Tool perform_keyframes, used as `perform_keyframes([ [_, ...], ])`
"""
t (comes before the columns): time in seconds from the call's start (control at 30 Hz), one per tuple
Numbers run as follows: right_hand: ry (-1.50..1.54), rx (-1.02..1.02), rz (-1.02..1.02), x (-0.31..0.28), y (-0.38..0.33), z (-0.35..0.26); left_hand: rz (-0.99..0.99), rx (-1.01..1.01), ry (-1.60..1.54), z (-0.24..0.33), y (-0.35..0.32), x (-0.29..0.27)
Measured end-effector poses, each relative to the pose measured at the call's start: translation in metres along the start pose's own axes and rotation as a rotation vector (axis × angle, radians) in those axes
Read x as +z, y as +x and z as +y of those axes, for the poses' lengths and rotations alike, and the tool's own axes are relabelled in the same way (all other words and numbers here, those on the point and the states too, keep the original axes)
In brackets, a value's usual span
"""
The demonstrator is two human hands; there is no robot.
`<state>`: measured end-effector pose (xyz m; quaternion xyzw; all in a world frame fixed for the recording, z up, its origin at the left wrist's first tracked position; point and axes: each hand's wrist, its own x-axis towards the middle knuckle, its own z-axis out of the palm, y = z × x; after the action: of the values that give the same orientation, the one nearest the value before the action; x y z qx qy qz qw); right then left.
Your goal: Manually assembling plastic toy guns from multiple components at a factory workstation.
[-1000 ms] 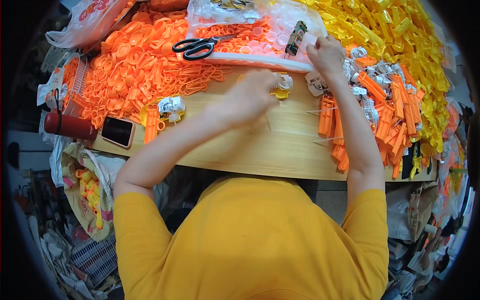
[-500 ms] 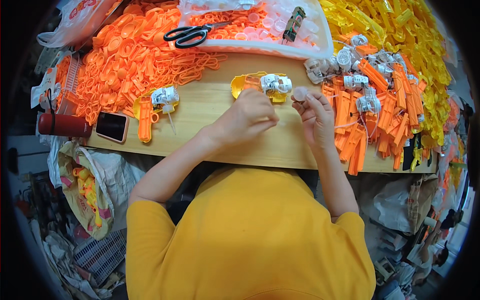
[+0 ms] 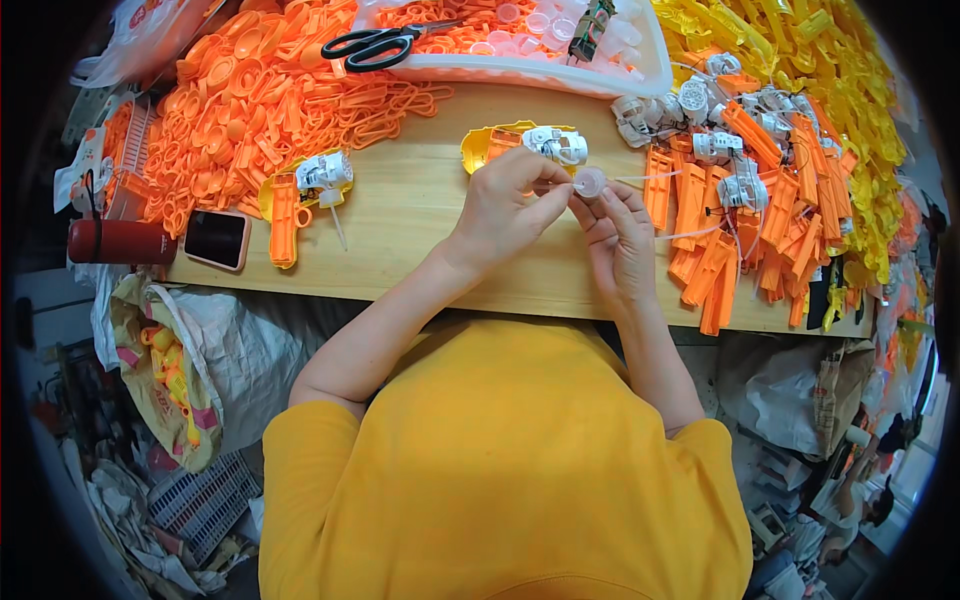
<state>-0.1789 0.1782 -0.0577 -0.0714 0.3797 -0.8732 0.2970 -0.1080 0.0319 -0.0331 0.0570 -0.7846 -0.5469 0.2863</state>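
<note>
Above the table's near middle, my right hand (image 3: 622, 238) pinches a small clear round plastic cap (image 3: 589, 182) between thumb and fingers. Against the cap's left edge come the thumb and forefinger of my left hand (image 3: 508, 208), pressed together; what they hold, if anything, is too small to make out. Just beyond my hands lies a yellow toy shell (image 3: 475, 152) with an orange piece and a white wired motor unit (image 3: 556, 145) in it, partly hidden by my left hand. A similar yellow, orange and white assembly (image 3: 284, 222) lies farther left, a thin white stick beside it.
Orange parts (image 3: 240, 110) are heaped at the far left, with black scissors (image 3: 375, 46) beside a white tray (image 3: 540, 84) of clear caps. Orange and white wired units (image 3: 740, 200) pile up right, before yellow shells (image 3: 800, 60). A phone (image 3: 217, 240) and red flask (image 3: 120, 243) stand left.
My left hand has moved right and a little away from me, up to the clear cap. My right hand has brought the cap slightly left and lower. The view has shifted slightly.
</note>
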Motion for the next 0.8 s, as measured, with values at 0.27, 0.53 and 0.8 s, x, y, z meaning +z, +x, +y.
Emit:
perform_keyframes([
  [0.27,-0.069,-0.035,0.011,0.001,-0.002,0.003,-0.041,-0.062,-0.011,0.002,0.004,-0.001],
  [0.53,-0.131,-0.102,0.015,0.002,-0.004,0.01,0.004,0.179,0.088,-0.009,0.0,0.007],
  [0.8,-0.071,-0.121,0.013,0.005,-0.008,0.012,0.139,0.372,0.189,-0.008,-0.004,0.016],
])
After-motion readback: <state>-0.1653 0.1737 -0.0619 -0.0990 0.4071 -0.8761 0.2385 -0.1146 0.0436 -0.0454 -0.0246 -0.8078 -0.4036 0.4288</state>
